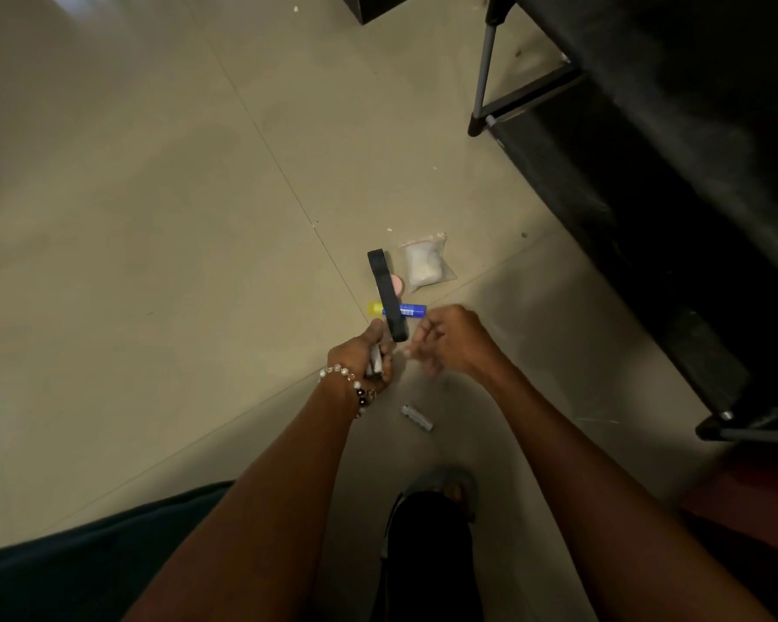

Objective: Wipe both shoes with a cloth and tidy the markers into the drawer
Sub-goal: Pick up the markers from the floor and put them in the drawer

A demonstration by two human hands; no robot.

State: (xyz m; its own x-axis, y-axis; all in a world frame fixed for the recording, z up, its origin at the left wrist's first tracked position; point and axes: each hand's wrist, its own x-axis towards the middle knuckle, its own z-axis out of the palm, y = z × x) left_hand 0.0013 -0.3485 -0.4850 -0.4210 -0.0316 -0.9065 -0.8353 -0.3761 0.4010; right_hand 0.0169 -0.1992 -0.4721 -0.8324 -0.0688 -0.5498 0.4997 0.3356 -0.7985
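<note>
My left hand (364, 352), with a bead bracelet on the wrist, grips a pale grey-white stick-shaped item (375, 364), likely a marker. The same hand also holds up a long flat black object (386, 293) by its lower end. My right hand (451, 339) hovers just right of that black object with its fingers loosely curled and nothing visible in them; it is slightly blurred. On the floor behind the black object lies a blue marker with a yellow cap (407, 310). A small white marker (417, 418) lies on the floor below my hands. No shoe cloth or drawer is in view.
A small plastic bag of white stuff (426, 262) and a pink round thing (399, 283) lie on the tiled floor. A black fabric rack on a metal frame (647, 181) fills the right side. My sandalled foot (452, 487) is below, and dark fabric (64, 563) is at bottom left.
</note>
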